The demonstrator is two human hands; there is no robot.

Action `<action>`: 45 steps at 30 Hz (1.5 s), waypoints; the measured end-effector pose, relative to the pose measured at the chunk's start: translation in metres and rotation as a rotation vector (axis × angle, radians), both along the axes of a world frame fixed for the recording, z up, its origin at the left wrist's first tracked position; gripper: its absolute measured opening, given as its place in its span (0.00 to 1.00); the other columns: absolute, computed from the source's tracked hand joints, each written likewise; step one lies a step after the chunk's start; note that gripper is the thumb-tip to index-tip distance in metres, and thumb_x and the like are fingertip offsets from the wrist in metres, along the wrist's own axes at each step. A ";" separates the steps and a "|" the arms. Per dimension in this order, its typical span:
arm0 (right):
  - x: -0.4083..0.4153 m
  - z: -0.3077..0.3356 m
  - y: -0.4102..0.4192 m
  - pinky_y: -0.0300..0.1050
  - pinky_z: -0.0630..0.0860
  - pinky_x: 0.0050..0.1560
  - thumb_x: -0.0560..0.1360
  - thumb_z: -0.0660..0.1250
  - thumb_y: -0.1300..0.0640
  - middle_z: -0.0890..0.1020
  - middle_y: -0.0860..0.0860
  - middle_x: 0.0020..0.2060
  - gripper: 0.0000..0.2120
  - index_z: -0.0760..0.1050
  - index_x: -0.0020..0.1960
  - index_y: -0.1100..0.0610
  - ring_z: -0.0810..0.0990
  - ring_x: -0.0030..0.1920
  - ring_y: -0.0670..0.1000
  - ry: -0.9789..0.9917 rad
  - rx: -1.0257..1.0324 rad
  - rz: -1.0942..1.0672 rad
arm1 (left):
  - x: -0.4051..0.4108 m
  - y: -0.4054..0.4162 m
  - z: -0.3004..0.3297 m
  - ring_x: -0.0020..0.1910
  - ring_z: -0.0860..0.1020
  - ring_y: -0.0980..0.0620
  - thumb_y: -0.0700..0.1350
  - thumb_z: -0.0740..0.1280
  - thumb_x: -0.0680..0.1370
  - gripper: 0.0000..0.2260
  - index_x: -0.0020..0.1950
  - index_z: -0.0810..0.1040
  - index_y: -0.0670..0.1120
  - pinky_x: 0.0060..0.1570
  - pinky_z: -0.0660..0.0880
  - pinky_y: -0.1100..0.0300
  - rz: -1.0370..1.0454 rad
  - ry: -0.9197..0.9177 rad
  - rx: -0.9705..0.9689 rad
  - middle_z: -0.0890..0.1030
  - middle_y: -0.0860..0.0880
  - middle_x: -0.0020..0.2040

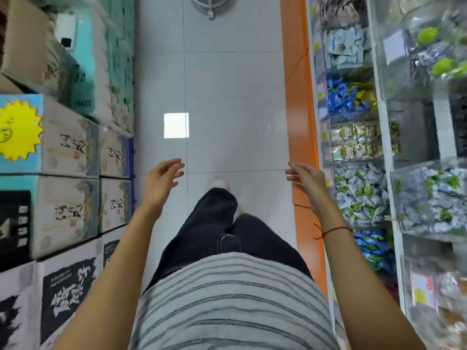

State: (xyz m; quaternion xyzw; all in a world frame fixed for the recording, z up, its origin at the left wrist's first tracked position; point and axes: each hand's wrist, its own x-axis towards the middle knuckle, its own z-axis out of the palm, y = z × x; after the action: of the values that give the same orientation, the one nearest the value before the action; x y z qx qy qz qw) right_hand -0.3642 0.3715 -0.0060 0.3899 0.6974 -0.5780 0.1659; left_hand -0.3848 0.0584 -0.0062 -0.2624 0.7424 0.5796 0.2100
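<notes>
Head view: my left hand (161,184) at nine o'clock, right hand (307,181) at three beside snack packets (358,193), all fingers loosely apart.

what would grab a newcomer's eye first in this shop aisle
Two bare arms reach forward down the aisle, the left hand and right hand open and holding nothing above the white tiled floor. At the left a yellow starburst sticker glares from a blue box. At the right an orange strip runs along the floor beside piles of green-and-white wrapped sweets.
</notes>
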 end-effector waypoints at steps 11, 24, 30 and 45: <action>-0.223 0.007 0.042 0.43 0.75 0.55 0.80 0.62 0.56 0.80 0.57 0.52 0.13 0.76 0.61 0.60 0.79 0.48 0.50 -0.011 0.000 -0.116 | -0.264 0.039 0.009 0.57 0.78 0.49 0.45 0.62 0.81 0.10 0.61 0.76 0.45 0.60 0.74 0.55 -0.039 0.011 0.020 0.79 0.47 0.59; -0.535 0.007 0.083 0.39 0.75 0.48 0.79 0.63 0.57 0.82 0.51 0.44 0.09 0.78 0.57 0.58 0.79 0.40 0.46 0.005 -0.002 0.012 | -0.517 0.070 0.007 0.53 0.79 0.52 0.45 0.63 0.80 0.08 0.58 0.77 0.48 0.56 0.74 0.56 0.067 -0.024 0.009 0.80 0.48 0.56; -0.644 -0.004 0.082 0.40 0.76 0.50 0.79 0.62 0.57 0.82 0.51 0.44 0.07 0.77 0.54 0.54 0.80 0.43 0.47 0.009 -0.005 -0.025 | -0.650 0.078 -0.003 0.51 0.79 0.54 0.44 0.63 0.80 0.07 0.57 0.77 0.49 0.55 0.74 0.58 0.025 -0.047 0.023 0.81 0.52 0.53; -0.852 0.003 0.138 0.30 0.76 0.36 0.78 0.63 0.61 0.81 0.58 0.50 0.07 0.77 0.55 0.59 0.80 0.45 0.52 0.026 0.078 -0.525 | -1.028 0.212 0.016 0.47 0.75 0.50 0.40 0.61 0.81 0.07 0.58 0.76 0.44 0.41 0.72 0.66 -0.551 0.027 0.038 0.78 0.43 0.52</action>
State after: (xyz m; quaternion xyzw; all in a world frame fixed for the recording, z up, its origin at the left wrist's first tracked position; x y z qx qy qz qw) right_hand -1.2165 0.5094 -0.0027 0.5562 0.5961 -0.5789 -0.0137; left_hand -1.4124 0.2700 0.0099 -0.0387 0.7776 0.5178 0.3546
